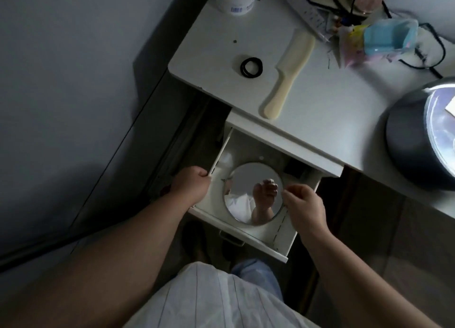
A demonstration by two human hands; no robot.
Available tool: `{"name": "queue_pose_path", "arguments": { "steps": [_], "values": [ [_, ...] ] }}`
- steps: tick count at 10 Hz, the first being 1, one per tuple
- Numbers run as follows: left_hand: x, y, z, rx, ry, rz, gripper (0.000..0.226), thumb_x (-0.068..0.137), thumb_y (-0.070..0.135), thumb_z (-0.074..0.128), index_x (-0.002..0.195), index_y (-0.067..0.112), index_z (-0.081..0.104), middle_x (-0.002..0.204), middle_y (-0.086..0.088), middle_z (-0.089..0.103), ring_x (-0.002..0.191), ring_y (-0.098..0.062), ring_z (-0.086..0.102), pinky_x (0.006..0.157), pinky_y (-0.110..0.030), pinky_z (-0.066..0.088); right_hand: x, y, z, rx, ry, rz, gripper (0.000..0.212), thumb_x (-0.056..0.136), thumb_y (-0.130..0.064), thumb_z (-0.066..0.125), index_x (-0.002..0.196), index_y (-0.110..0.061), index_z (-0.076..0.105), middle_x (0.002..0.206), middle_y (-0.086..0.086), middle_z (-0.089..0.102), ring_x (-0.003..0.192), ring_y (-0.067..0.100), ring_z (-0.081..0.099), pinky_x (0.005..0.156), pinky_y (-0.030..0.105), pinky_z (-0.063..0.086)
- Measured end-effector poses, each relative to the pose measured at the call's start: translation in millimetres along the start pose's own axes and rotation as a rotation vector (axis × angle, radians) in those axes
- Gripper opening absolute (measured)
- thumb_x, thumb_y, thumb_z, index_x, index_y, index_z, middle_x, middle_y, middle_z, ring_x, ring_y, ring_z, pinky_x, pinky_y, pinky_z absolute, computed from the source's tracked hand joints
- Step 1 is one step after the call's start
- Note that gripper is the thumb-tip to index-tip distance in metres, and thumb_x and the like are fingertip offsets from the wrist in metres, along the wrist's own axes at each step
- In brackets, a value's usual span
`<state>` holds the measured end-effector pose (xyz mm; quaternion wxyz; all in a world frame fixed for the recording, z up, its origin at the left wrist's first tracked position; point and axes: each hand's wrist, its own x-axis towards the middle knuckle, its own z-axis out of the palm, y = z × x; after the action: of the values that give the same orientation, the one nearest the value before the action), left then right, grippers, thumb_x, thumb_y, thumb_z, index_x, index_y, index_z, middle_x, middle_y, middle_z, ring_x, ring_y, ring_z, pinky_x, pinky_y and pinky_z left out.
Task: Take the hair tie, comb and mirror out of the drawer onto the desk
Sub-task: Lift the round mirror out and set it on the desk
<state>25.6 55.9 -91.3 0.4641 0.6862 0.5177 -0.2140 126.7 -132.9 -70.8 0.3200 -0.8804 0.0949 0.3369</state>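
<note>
- Head view: white drawer (283, 231) pulled open under white desk (211, 39).
- Round mirror (243, 180) lies flat inside drawer.
- Right hand (304, 204): fingertips pinched at mirror's right rim.
- Left hand (190, 185): fingers curled closed on drawer's left wall.
- Black hair tie (251, 67) and cream comb (288, 77) rest side by side on desk, apart.
</note>
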Motion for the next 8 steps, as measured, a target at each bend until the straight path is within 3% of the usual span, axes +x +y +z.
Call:
{"name": "queue_pose_path", "arguments": {
  "steps": [1,2,3,4,5,6,8],
  "values": [
    [-6.4,-1.3,-0.3,0.001,0.004,0.004,0.034,0.088,0.024,0.052,0.12,0.016,0.061,0.115,-0.005,0.065,0.105,-0.026,0.06,0.087,-0.035,0.048,-5.7,14.5,8.5,0.014,-0.075,0.054,0.014,0.084,-0.016,0.062,0.097,-0.012,0.065,0.08,-0.002,0.062,0.063,0.004,0.051,0.051,0.016,0.037],
    [-15.6,0.4,5.2,-0.043,0.108,0.038,0.04,0.085,0.021,0.052,0.124,0.013,0.059,0.126,-0.009,0.062,0.111,-0.028,0.06,0.092,-0.036,0.049,-8.2,11.1,11.8,-0.022,-0.087,0.068,0.027,0.083,-0.01,0.059,0.059,-0.021,0.051,0.058,-0.01,0.05,0.053,0.002,0.044,0.043,0.014,0.032],
    [-28.6,4.8,12.7,-0.076,0.209,0.13,0.034,0.083,0.017,0.053,0.115,0.014,0.063,0.119,-0.009,0.063,0.105,-0.026,0.06,0.085,-0.031,0.047,-3.7,11.2,13.9,0.006,-0.115,0.094,0.03,0.083,-0.004,0.057,0.061,-0.02,0.046,0.06,-0.007,0.049,0.053,0.002,0.044,0.034,0.008,0.032],
    [-36.6,10.1,24.2,-0.028,0.095,0.109,0.033,0.086,0.017,0.051,0.117,0.014,0.061,0.12,-0.007,0.063,0.11,-0.027,0.058,0.089,-0.032,0.044,2.2,12.1,16.7,0.015,-0.128,0.114,0.022,0.083,-0.006,0.059,0.065,-0.018,0.053,0.064,-0.006,0.054,0.057,0.007,0.051,0.042,0.012,0.038],
    [-27.5,11.9,36.8,0.0,-0.097,0.004,0.016,0.084,0.019,0.054,0.096,0.014,0.063,0.102,-0.006,0.066,0.103,-0.028,0.058,0.08,-0.03,0.042,10.4,16.9,25.0,0.027,-0.139,0.139,0.01,0.081,-0.015,0.063,0.09,-0.015,0.065,0.083,0.001,0.063,0.068,0.011,0.055,0.052,0.021,0.039],
    [-10.2,12.5,45.6,-0.006,-0.174,-0.065,0.031,0.084,0.017,0.052,0.107,0.001,0.065,0.114,-0.021,0.067,0.108,-0.037,0.061,0.085,-0.037,0.049,15.6,22.3,31.6,0.032,-0.149,0.193,0.034,0.082,-0.02,0.064,0.114,-0.01,0.059,0.098,0.004,0.062,0.073,0.012,0.055,0.061,0.022,0.04],
    [12.0,6.6,56.1,-0.089,-0.166,-0.197,0.038,0.085,0.01,0.046,0.118,-0.004,0.058,0.126,-0.026,0.06,0.118,-0.04,0.056,0.1,-0.047,0.048,21.1,27.4,38.1,0.036,-0.122,0.223,0.031,0.082,-0.02,0.063,0.112,-0.011,0.061,0.099,0.003,0.063,0.089,0.019,0.059,0.08,0.029,0.048]
  ]
}}
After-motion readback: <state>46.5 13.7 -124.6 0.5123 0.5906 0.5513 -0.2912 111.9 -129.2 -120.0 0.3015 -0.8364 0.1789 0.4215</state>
